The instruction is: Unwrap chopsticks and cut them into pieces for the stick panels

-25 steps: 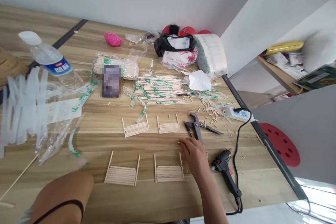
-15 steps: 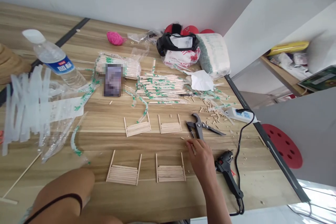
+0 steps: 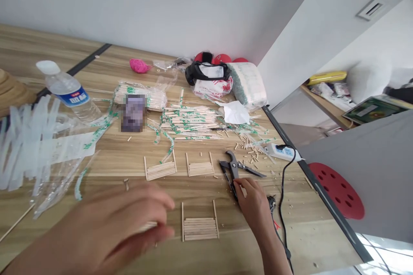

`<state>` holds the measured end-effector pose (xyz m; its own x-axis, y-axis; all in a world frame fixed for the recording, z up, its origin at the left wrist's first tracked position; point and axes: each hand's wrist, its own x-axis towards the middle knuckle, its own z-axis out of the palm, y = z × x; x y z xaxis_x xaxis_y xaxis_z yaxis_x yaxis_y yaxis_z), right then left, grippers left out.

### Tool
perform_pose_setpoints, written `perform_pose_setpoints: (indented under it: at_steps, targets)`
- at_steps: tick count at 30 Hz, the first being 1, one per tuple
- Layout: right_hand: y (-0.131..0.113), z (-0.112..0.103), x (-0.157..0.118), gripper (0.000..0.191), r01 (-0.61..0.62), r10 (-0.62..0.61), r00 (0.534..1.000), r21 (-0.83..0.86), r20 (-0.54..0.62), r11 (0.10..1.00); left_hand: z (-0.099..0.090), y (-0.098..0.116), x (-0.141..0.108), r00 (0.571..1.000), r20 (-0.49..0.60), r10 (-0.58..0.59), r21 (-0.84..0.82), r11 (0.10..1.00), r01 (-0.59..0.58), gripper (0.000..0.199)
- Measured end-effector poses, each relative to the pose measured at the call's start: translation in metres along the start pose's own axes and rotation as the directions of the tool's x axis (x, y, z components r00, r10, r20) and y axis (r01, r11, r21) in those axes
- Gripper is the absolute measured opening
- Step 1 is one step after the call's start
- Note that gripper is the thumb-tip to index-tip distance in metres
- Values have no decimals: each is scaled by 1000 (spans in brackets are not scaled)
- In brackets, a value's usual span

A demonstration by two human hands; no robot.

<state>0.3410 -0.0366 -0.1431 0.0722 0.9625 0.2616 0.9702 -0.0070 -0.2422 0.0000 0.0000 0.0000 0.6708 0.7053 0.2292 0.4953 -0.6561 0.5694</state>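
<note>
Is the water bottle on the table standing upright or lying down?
Lying down: the water bottle rests on its side on the table, white cap pointing away.

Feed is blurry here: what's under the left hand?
Stick ends poke out beneath the left hand, beside a stick panel on the table. The rest is covered.

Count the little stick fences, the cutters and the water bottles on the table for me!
Stick fences in clear view: 3; another may hide under the left hand
Cutters: 1
Water bottles: 1
Total: 5
</note>
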Motion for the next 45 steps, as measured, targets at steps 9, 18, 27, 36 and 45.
perform_pose_setpoints:
  at_steps: [9, 18, 27, 36, 45]
  targets:
    - [-23, 36, 112, 22, 180, -168, 973, -59, 161, 982, 68, -91, 59, 982, 18, -188, 55, 981, 186, 18]
    - [-59, 66, 172, 29, 263, -241, 943, -65, 231, 963, 101, -132, 98, 958, -110, -265, -2, 964, 266, 17]
    - [-59, 16, 162, 26, 115, -155, 972, 218, 175, 969, 71, -120, 99, 847, -235, -478, -415, 837, 357, 23]
    - [-136, -20, 85, 19, 89, -279, 946, 693, 166, 715, 45, -58, 90, 739, -329, -587, -881, 474, -16, 23]
    - [-125, -29, 62, 30, -69, -215, 943, 782, 254, 619, 29, -50, 85, 632, -389, -670, -919, 325, -222, 19]
